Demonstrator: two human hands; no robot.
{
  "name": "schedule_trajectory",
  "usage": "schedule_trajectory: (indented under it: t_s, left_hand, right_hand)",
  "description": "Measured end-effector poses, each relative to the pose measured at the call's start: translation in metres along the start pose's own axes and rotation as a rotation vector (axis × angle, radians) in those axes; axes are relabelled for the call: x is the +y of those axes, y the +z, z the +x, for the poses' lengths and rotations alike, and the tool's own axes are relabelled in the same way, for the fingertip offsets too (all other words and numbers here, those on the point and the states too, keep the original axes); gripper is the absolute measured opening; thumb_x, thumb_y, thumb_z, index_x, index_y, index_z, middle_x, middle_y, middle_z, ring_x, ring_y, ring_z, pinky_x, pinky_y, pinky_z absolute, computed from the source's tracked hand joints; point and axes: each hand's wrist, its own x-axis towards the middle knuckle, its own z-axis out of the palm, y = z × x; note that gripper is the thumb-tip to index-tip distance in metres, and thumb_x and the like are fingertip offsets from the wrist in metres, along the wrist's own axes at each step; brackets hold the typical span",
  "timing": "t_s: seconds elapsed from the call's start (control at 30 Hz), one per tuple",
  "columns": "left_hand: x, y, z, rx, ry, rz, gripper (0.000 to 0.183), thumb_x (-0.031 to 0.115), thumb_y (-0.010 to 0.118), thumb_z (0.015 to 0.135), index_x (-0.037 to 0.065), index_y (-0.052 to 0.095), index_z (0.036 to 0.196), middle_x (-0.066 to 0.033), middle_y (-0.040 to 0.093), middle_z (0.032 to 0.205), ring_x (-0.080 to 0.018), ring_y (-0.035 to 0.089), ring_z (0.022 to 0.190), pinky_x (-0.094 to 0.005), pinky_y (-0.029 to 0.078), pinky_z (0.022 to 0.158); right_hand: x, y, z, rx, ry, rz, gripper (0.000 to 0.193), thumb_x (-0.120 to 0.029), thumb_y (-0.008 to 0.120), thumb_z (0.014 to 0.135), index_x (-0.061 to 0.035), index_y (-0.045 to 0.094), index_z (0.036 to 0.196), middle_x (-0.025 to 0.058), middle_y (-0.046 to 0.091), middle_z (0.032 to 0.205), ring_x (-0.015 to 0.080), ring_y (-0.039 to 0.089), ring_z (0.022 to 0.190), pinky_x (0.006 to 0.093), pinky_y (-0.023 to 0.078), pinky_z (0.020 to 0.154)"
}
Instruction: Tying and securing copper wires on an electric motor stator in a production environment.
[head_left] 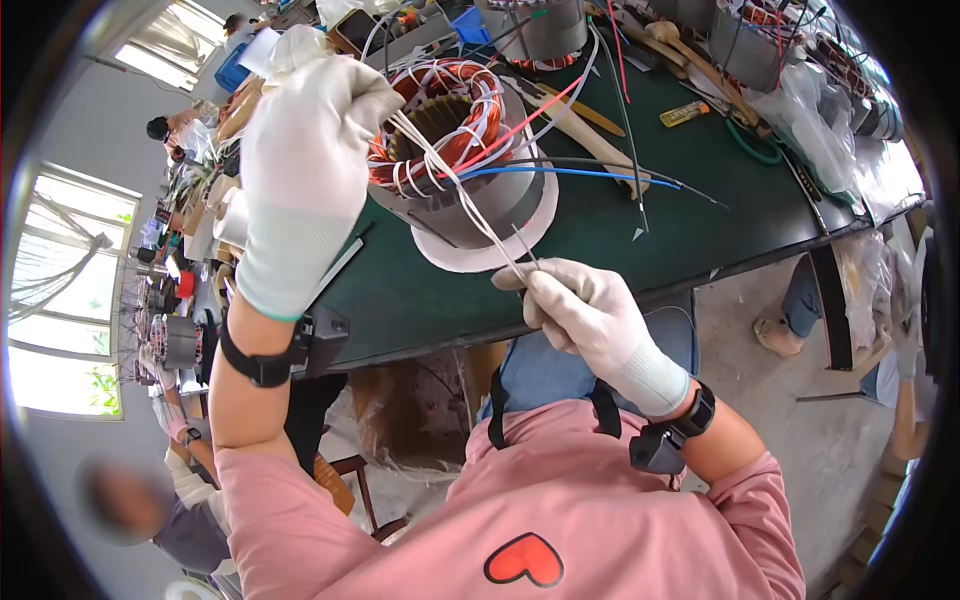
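A motor stator stands on the green table, its grey metal body (462, 226) topped by copper windings (480, 85) bound with white lacing. My gloved left hand (318, 140) is closed over the near-left side of the windings and pinches a doubled white cord (482, 212). This cord stretches down across the stator's front to my right hand (585, 305), whose gloved fingers pinch its other end. Beside the cord, a thin metal needle-like rod (523, 242) sticks up from the right fingers. Red, blue and black lead wires (600, 176) run out to the right.
Beneath the stator lies a round white pad (480, 262). To the right are a wooden-handled tool (590, 140), a yellow tube (684, 114), green-handled scissors (755, 145) and plastic bags (815, 115). Another stator (535, 35) stands behind. A co-worker (190, 510) sits at far left.
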Motion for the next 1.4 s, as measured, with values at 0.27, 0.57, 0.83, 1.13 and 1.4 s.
schedule_trajectory:
  t_s: [0.27,0.57,0.83,1.13,1.4]
  left_hand:
    - [0.001,0.0,0.013,-0.077,0.103,0.011,0.01,0.014,0.062,0.095,0.003,0.061,0.094,-0.0141,0.06,0.08,-0.0341,0.059,0.073,-0.0393,0.047,0.067]
    - [-0.012,-0.025,-0.004,-0.205,-0.279,-0.574,0.03,0.026,0.055,0.104,-0.001,0.066,0.096,-0.0092,0.07,0.089,-0.0129,0.063,0.082,-0.0295,0.049,0.08]
    - [-0.042,-0.01,-0.014,-0.203,0.237,0.062,0.035,0.029,0.053,0.103,-0.002,0.066,0.11,-0.0108,0.068,0.107,-0.0174,0.062,0.104,-0.0312,0.045,0.096]
    - [-0.048,-0.029,0.04,0.188,0.058,0.289,0.017,0.016,0.063,0.095,0.003,0.068,0.106,-0.0114,0.069,0.101,-0.0237,0.067,0.094,-0.0338,0.051,0.083]
    - [0.052,-0.051,0.002,-0.427,-0.08,-1.574,0.035,0.039,0.047,0.107,0.005,0.056,0.103,-0.0132,0.062,0.099,-0.0244,0.063,0.086,-0.0392,0.051,0.083]
  right_hand:
    - [0.006,0.009,0.006,-0.027,-0.012,-0.016,0.035,-0.028,0.052,0.104,-0.0007,0.068,0.119,-0.0065,0.052,0.076,-0.0004,0.039,0.06,0.0173,0.033,0.053]
    - [0.008,0.001,0.004,-0.043,0.005,-0.035,0.033,-0.027,0.054,0.103,-0.0011,0.068,0.119,-0.0067,0.053,0.077,-0.0009,0.04,0.061,0.0175,0.035,0.055]
    - [0.01,0.004,0.01,-0.065,0.025,-0.011,0.033,-0.026,0.054,0.103,-0.0004,0.068,0.119,-0.0068,0.053,0.078,-0.0012,0.04,0.061,0.017,0.035,0.054]
    - [0.009,0.008,0.005,-0.042,0.003,-0.024,0.032,-0.025,0.053,0.103,0.0,0.068,0.115,-0.0056,0.053,0.077,-0.0006,0.04,0.061,0.0174,0.035,0.055]
    - [0.047,-0.101,-0.127,-0.019,-0.175,-0.618,0.045,-0.039,0.054,0.102,0.0001,0.069,0.086,0.0045,0.057,0.071,0.0158,0.053,0.061,0.0303,0.043,0.056]
